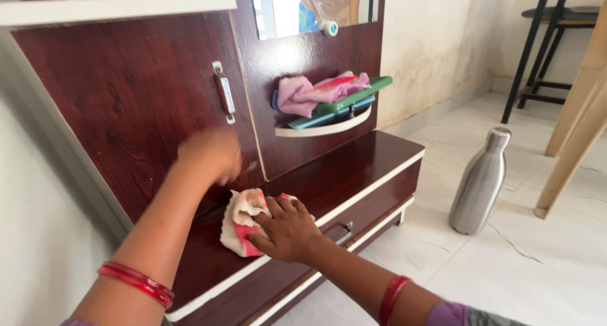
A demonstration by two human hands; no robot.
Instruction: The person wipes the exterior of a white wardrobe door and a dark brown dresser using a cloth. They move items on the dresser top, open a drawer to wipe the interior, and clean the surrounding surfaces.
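Note:
My right hand [286, 228] presses a white and pink cloth [241, 220] flat against the low top of a dark red wooden dressing unit [354, 165]. Its fingers are spread over the cloth. My left hand [210, 154] is blurred and loosely curled in front of the cabinet door [126, 104], just above the cloth; nothing is visible in it. Red bangles sit on both wrists.
A small curved shelf [322, 129] holds folded pink cloths [310, 91] and green and blue flat items. A mirror [284, 10] is above it. A steel bottle [480, 182] stands on the white tile floor, right. Beige chair legs [572, 149] and a black stool [544, 41] stand beyond.

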